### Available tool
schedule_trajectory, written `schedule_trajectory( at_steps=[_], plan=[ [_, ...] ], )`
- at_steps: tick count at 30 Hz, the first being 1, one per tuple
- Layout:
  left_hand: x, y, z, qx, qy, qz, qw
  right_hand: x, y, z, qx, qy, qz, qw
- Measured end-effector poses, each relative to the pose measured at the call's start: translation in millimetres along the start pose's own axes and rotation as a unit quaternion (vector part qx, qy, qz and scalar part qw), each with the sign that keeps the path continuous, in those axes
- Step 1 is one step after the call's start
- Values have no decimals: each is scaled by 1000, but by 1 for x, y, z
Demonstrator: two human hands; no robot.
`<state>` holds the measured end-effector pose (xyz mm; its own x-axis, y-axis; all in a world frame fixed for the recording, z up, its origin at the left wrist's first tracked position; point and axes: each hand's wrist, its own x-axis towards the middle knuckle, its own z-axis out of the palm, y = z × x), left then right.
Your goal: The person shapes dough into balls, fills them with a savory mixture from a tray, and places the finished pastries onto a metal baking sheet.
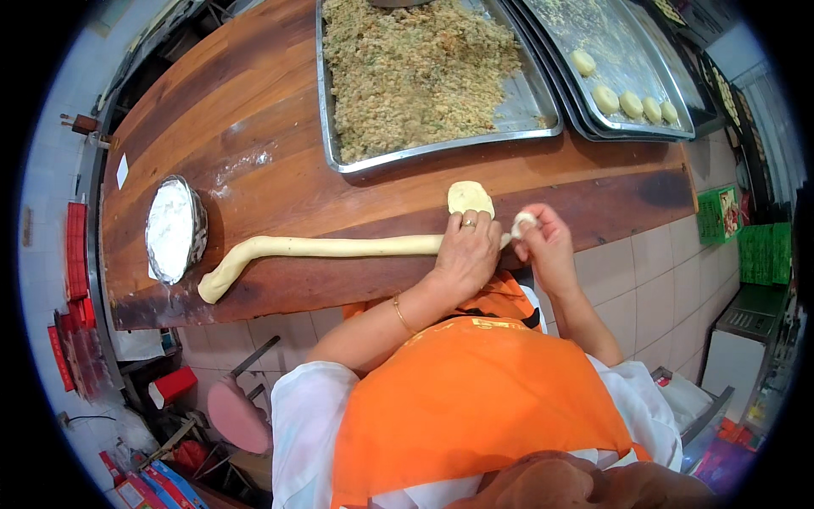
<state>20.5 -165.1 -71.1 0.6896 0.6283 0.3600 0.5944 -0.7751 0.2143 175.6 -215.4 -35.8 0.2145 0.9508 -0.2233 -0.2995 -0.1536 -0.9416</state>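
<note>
A long rope of pale dough [339, 247] lies across the wooden table along its near edge. My left hand [469, 254] is closed over the rope's right end, a ring on one finger. Just beyond those fingers rests a flat round of dough [469, 198]. My right hand [545, 243] pinches a small piece of dough [523, 223] at the rope's end, beside the left hand. Whether that piece is still joined to the rope is hard to tell.
A bowl of white flour [172, 229] stands at the table's left. A metal tray of crumbly filling [424, 76] lies at the back. Right of it, stacked trays [610, 42] carry several dough balls [630, 103]. A pink stool [240, 417] stands below the table, and green crates [763, 253] are at far right.
</note>
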Motion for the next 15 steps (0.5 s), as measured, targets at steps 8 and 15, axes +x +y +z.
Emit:
schedule_trajectory(
  at_steps=[8, 15],
  plan=[
    [1, 3, -36, -97, -49, 9, 994, 38, -40, 17, -208, -48, -57, 975],
    [-13, -33, -76, -157, 41, 19, 987, 56, -11, 31, -366, -102, -116, 918]
  ],
)
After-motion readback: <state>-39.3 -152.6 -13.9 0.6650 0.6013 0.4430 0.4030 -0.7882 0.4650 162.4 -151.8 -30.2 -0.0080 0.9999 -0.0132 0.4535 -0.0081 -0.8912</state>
